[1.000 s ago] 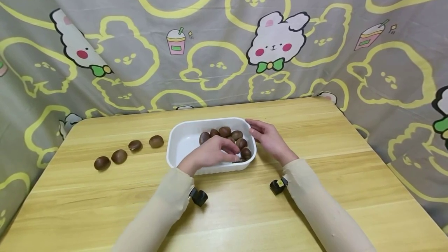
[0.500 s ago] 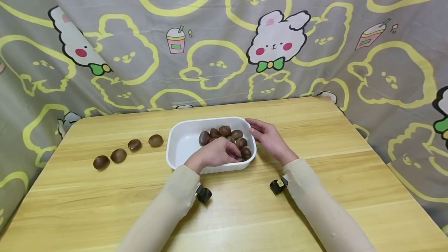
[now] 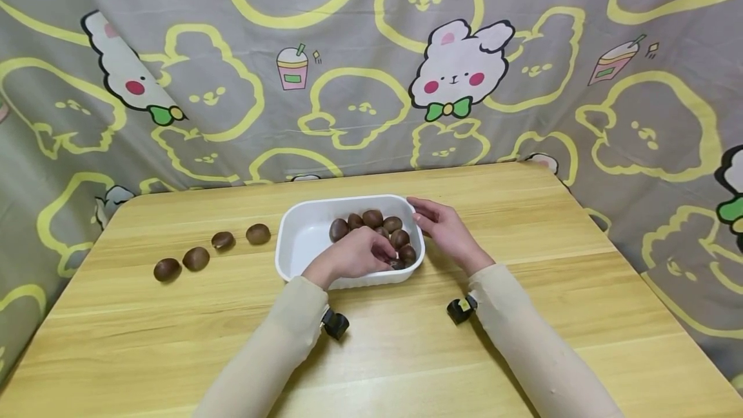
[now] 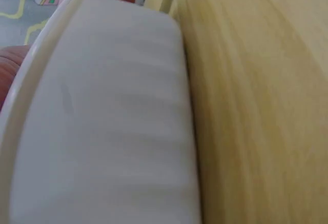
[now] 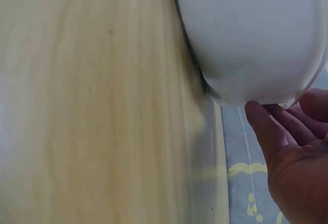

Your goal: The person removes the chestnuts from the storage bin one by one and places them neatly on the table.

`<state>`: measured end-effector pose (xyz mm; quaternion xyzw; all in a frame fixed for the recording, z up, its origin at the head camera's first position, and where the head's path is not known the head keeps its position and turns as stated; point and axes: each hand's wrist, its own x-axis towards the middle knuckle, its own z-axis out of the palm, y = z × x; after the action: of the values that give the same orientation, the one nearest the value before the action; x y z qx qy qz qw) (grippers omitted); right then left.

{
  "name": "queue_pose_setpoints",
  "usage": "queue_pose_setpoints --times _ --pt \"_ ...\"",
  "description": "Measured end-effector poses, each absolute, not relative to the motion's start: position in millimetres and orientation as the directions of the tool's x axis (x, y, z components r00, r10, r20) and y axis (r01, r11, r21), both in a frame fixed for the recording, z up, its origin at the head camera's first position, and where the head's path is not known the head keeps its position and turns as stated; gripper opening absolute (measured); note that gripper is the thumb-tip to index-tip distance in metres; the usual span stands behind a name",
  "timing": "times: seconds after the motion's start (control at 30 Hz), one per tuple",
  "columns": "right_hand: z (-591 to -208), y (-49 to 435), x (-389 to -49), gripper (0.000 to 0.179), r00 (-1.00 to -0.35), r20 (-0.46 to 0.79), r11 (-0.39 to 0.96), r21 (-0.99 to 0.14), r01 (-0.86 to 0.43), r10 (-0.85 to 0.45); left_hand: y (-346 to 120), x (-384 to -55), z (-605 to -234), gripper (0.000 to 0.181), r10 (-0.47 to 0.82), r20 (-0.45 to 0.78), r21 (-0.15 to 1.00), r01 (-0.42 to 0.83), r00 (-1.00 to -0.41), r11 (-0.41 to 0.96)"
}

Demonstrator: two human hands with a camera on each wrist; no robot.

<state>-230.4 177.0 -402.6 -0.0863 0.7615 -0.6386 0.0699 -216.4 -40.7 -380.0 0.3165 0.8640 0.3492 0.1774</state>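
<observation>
A white plastic tray (image 3: pixel 310 237) stands on the table with several brown chestnuts (image 3: pixel 373 218) gathered in its right half. My left hand (image 3: pixel 354 253) reaches over the near rim into it. The thumb and fingers pinch a chestnut (image 3: pixel 397 264) at the tray's near right corner; the hand hides part of that grip. In the left wrist view the tray's outer wall (image 4: pixel 113 111) blocks most of the hand. Against the right end of the tray rests my right hand (image 3: pixel 447 231), its fingers fairly straight and touching the outside, as the right wrist view also shows.
Left of the tray, several chestnuts (image 3: pixel 197 258) lie in a slanting row on the wooden table (image 3: pixel 522 315). A patterned grey curtain (image 3: pixel 348 44) hangs behind the table and at its sides. Small black cameras (image 3: pixel 335 324) sit on both wrists.
My left hand dipped a little lower and to the right at the tray's near right corner, then shifted slightly back left. The right hand and the chestnuts on the table stay put.
</observation>
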Motion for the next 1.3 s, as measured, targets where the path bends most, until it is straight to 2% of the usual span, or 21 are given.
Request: queue_pose_setpoints --times 0.2,0.4,0.57,0.93,1.3 --pt "-401 178 -232 0.042 -0.975 0.017 0.201 -0.978 -0.062 -0.22 -51 -216 -374 0.016 0.626 -0.067 0.734 0.386 -0.777 0.558" --pt "-401 179 -231 0.042 -0.977 0.014 0.2 -0.978 -0.058 -0.214 -63 -220 -375 0.019 0.629 -0.021 0.761 0.396 -0.777 0.514" --pt "-402 179 -230 0.042 -0.977 0.008 0.188 -0.981 -0.049 -0.215 -74 -218 -372 0.023 0.588 -0.007 0.785 0.36 -0.809 0.504" --pt "-404 178 -231 0.042 -0.974 0.015 0.18 -0.982 -0.057 -0.226 -110 -215 -366 0.023 0.577 0.034 0.84 0.337 -0.816 0.425" --pt "-406 178 -230 0.042 -0.975 0.012 0.171 -0.984 -0.051 -0.222 -140 -208 -358 0.024 0.53 0.049 0.843 0.319 -0.847 0.432"
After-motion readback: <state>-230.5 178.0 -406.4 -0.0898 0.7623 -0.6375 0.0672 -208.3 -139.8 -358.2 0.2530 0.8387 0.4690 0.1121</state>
